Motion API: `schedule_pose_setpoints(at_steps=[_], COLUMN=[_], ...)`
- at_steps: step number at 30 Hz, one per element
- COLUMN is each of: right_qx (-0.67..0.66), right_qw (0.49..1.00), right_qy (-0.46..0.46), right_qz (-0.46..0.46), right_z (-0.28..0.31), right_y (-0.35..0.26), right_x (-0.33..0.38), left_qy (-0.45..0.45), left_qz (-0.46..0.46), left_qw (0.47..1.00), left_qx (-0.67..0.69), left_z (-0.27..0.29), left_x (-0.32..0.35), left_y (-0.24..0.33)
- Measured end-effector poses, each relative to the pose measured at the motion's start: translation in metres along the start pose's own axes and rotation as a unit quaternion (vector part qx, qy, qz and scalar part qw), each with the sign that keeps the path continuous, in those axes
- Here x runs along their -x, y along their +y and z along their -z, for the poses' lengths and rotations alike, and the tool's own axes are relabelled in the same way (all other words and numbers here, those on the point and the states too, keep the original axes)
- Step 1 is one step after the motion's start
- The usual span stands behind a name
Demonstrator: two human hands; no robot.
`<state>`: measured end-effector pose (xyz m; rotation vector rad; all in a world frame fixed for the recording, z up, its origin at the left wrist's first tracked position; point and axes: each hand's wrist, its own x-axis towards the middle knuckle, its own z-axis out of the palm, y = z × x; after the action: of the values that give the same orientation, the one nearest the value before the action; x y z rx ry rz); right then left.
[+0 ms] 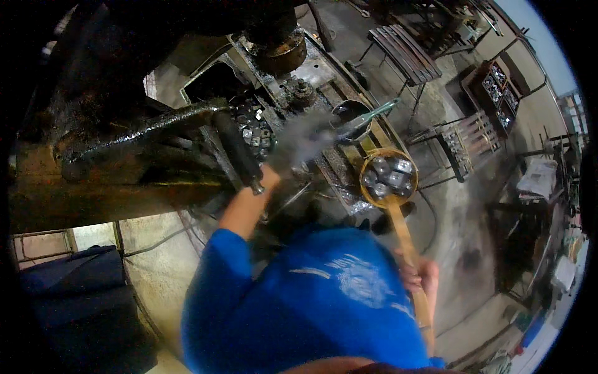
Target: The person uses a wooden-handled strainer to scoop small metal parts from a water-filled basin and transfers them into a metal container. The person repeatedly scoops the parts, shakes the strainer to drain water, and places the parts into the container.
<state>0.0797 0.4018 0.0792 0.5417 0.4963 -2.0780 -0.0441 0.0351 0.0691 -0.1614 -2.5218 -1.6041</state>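
Observation:
My left hand (304,142), in a dark grey glove, is smeared by motion above the greasy machine bed. Next to it a slim tool with a pale green handle (377,112) lies over a dark round pot (352,111); whether the hand touches it I cannot tell. My right hand (422,275), bare, is closed round a flat wooden handle (402,234) at my right side. This handle reaches up to a round yellow-rimmed container (364,181), which holds several blocky metal parts (392,177). Whether the two are joined is unclear.
A machine's cylindrical ram (277,55) stands over a round die (301,92). Small metal pieces (254,132) lie left of my left hand, by a dark lever (237,153). Slatted stands (405,53) and a crate of parts (498,90) are farther right.

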Motion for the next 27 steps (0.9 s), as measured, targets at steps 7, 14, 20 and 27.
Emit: schedule_pose_setpoints(at_steps=[7, 14, 20, 27], right_qx=[-0.017, -0.023, -0.085, -0.071], right_qw=[1.000, 0.998, 0.994, 0.996], right_qy=[0.020, 0.047, 0.069, 0.051], right_qz=[-0.011, -0.021, -0.009, -0.007], right_z=[-0.004, -0.004, -0.012, -0.009], right_y=[-0.002, -0.003, 0.000, 0.002], right_x=[-0.003, -0.001, -0.002, -0.004], left_qy=[0.070, -0.001, -0.105, 0.103], left_qz=[0.373, 0.491, 0.449, 0.377], left_qw=[0.840, 0.759, 0.788, 0.771], left_qx=[-0.388, -0.427, -0.409, -0.503], left_z=[0.149, 0.162, 0.180, 0.122], left_x=[-0.004, -0.048, -0.068, -0.048], left_y=[-0.199, -0.271, -0.302, -0.246])
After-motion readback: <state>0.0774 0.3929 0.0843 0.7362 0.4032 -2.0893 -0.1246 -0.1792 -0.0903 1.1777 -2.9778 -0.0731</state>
